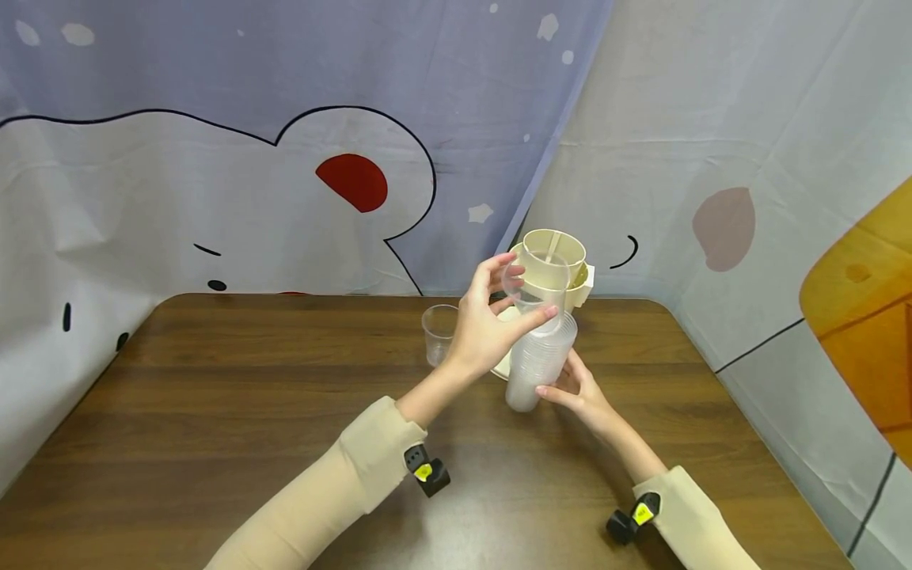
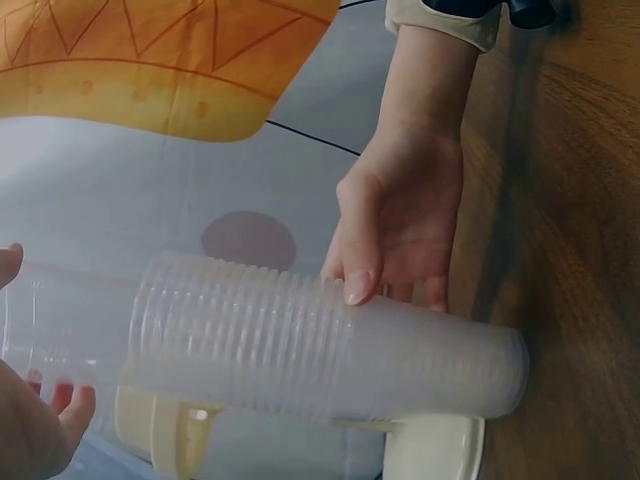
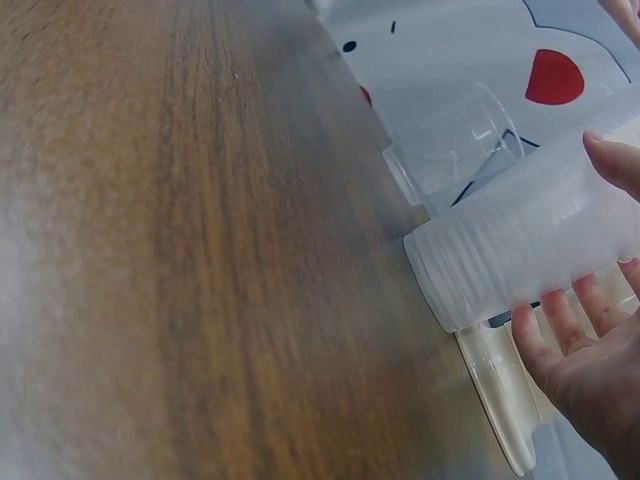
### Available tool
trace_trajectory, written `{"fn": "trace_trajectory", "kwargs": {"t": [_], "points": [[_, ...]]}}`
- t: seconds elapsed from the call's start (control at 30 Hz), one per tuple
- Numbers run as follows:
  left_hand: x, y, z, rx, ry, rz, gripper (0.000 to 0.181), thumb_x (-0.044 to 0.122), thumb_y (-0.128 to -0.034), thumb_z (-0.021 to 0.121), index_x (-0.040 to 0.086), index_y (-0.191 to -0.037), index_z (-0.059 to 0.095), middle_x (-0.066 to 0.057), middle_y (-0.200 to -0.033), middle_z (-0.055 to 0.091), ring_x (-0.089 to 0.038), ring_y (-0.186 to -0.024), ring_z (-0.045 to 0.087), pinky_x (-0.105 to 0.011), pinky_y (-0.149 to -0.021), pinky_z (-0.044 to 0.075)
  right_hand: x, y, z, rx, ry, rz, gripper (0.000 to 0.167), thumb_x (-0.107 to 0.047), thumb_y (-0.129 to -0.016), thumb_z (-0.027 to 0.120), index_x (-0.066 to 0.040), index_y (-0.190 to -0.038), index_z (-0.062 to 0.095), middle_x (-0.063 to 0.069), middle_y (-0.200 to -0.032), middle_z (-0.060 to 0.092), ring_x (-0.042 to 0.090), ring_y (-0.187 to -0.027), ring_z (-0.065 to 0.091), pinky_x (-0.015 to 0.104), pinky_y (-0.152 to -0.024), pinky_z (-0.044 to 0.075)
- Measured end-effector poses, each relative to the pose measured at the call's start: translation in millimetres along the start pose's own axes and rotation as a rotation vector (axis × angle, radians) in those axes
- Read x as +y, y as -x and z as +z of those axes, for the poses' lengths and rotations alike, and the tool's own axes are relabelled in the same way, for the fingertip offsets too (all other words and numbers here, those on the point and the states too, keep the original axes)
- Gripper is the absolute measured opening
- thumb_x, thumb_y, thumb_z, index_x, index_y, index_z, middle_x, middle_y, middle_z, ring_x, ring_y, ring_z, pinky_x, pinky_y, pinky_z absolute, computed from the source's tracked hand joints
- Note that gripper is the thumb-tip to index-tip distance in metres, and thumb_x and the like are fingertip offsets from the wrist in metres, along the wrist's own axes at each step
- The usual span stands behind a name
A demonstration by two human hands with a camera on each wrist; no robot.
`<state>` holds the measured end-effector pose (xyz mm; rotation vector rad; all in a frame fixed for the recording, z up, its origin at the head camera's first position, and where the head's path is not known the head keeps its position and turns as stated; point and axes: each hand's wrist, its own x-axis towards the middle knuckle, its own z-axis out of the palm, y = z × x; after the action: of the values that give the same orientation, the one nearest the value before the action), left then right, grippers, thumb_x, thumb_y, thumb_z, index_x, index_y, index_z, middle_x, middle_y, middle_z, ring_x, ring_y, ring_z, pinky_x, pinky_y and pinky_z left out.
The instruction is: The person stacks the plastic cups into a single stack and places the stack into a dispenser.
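My left hand holds a clear plastic cup between thumb and fingers, at the top of a stack of clear plastic cups. Whether the cup's base is still inside the stack's mouth, I cannot tell. Lower down, my right hand grips the tilted stack, with the thumb on one side and fingers on the other. In the right wrist view the stack's bottom end is close to the table; contact is unclear.
Another clear cup stands on the wooden table, left of the stack. Behind the hands rises a cream-coloured holder with a round open top and a flat base, partly hidden. A printed cloth hangs behind the table.
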<state>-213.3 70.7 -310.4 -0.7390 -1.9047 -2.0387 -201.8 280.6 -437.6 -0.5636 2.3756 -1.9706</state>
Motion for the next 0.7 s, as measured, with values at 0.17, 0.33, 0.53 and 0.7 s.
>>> {"fn": "trace_trajectory", "kwargs": {"t": [0.17,0.33,0.53,0.7], "points": [[-3.8,2.0,0.9,-0.015,-0.039,-0.002,0.074,0.013,-0.0750,0.082,0.002,-0.137,0.041,-0.018,-0.128,0.057,-0.028,-0.121,0.055,-0.030,-0.100,0.049,0,0.4,0,-0.006,-0.001,0.000,0.077,0.000,-0.086,0.064,-0.009,-0.149,0.022,-0.011,-0.130,0.052,0.004,-0.114,0.057,0.022,-0.093,0.050],[-6.1,2.5,2.2,-0.019,-0.053,-0.003,0.075,0.013,-0.0744,0.082,0.004,-0.137,0.042,-0.017,-0.128,0.058,-0.026,-0.121,0.056,-0.031,-0.099,0.050,0,0.7,-1,-0.005,-0.003,0.000,0.077,0.000,-0.085,0.064,-0.008,-0.149,0.022,-0.011,-0.129,0.052,0.004,-0.113,0.057,0.022,-0.092,0.050],[-10.8,2.2,3.7,-0.040,-0.100,-0.024,0.075,0.015,-0.0736,0.082,0.007,-0.137,0.043,-0.014,-0.127,0.061,-0.025,-0.121,0.057,-0.032,-0.101,0.048,0,0.4,0,0.003,-0.006,0.003,0.076,0.000,-0.085,0.065,-0.008,-0.148,0.024,-0.014,-0.127,0.054,0.004,-0.112,0.058,0.022,-0.091,0.051],[-15.4,2.9,4.4,-0.056,-0.150,-0.038,0.075,0.019,-0.0737,0.083,0.009,-0.137,0.045,-0.013,-0.126,0.062,-0.022,-0.118,0.059,-0.031,-0.101,0.048,-1,0.5,0,-0.002,-0.011,0.003,0.076,0.001,-0.085,0.065,-0.008,-0.148,0.024,-0.014,-0.127,0.054,0.003,-0.112,0.058,0.021,-0.091,0.050]]}}
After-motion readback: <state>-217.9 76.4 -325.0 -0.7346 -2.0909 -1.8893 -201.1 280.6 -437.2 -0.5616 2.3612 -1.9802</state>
